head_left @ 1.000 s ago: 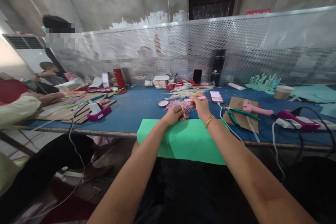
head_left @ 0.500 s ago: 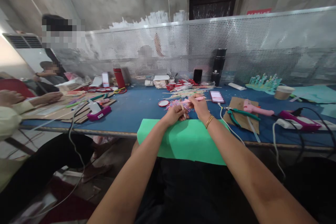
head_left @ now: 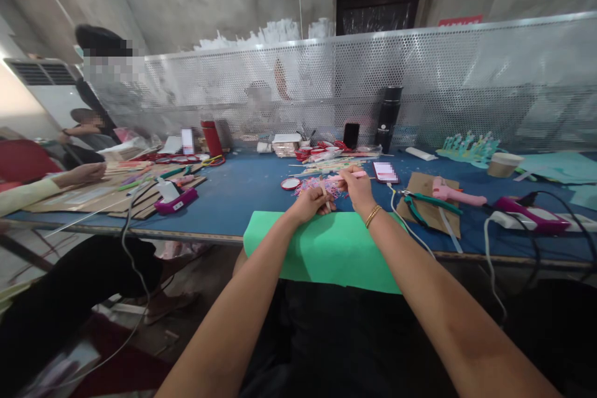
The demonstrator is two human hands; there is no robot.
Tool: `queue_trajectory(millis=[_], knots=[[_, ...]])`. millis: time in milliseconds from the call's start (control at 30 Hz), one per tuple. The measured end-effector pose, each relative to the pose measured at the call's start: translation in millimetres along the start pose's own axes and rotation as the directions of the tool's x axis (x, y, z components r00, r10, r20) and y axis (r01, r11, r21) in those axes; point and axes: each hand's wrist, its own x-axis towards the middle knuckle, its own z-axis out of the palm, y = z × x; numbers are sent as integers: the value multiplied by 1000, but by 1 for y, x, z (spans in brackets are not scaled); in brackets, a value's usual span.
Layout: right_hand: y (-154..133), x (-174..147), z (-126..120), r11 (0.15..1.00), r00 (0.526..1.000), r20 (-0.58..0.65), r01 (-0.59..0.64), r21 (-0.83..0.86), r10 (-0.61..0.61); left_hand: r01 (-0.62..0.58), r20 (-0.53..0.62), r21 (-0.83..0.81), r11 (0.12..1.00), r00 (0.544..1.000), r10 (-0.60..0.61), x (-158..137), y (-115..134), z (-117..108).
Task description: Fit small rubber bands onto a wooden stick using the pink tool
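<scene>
My left hand (head_left: 308, 204) is closed on a thin pale strip (head_left: 323, 187), pinched between thumb and fingers; what it is made of is too small to tell. In my right hand (head_left: 357, 191) is a slim pink pen-like tool (head_left: 360, 174), its tip end pointing left toward the strip. Beneath and behind both hands lies a heap of pink and purple shreds (head_left: 305, 186). A green sheet (head_left: 340, 255) hangs over the table's front edge under my wrists. Close behind the hands, several thin sticks (head_left: 317, 168) lie across the blue table (head_left: 242, 189).
A phone (head_left: 385, 172) with a white cable, green-handled pliers (head_left: 415, 208) and a pink glue gun (head_left: 459, 194) lie to the right. A black flask (head_left: 388, 119) stands behind. At left are a purple power strip (head_left: 176, 201) and a co-worker's hand (head_left: 88, 173).
My hands stay nearly in place, the right one shifting very slightly rightward with the pink tool. At left, the co-worker's arm and body have drawn back, and only one of their hands shows.
</scene>
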Motion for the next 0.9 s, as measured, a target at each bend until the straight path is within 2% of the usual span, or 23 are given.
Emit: queue_trajectory(millis=[200,367,500,700,833,900], knots=[[-1,-2,1,1000,994,112,18,1,-18,-1,15,11,1000,1000,1,1,-2,-1],[1,0,1,1000,1000,9,16,-9,-16,-7,4,18,1000,1000,7,3,-5,-1],[1,0,1,1000,995,94,24,-4,-24,-8,10,11,1000,1000,8,1,-4,0],[-1,0,1,1000,1000,-9,10,3,-10,-8,0,2,1000,1000,8,1,-3,0],[-1,-1,1,1000,996,86,-1,9,0,-12,7,-4,1000,1000,12,1,-2,0],[0,0,1,1000,997,76,-9,6,8,-7,2,-7,1000,1000,7,0,-1,0]])
